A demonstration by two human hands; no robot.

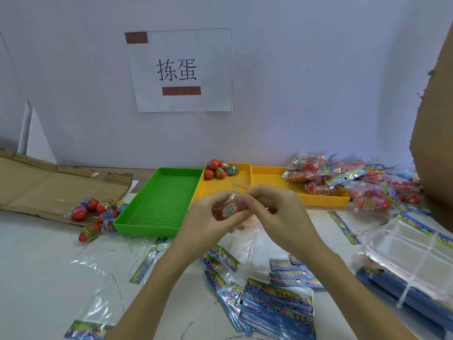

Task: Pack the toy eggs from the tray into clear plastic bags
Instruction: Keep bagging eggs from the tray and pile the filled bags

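Both hands meet above the yellow tray (245, 190): left hand (208, 217) squeezes the red toy egg (229, 209) inside its clear bag (245, 231) while I see my right hand (272, 207) pinching the top, probably to close it.

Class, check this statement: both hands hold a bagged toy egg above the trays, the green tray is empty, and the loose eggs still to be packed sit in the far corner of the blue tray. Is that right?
Not quite. The head view shows those loose eggs in the far corner of a yellow tray, not a blue one. The rest stands: the left hand and right hand hold a bagged toy egg, and the green tray is empty.
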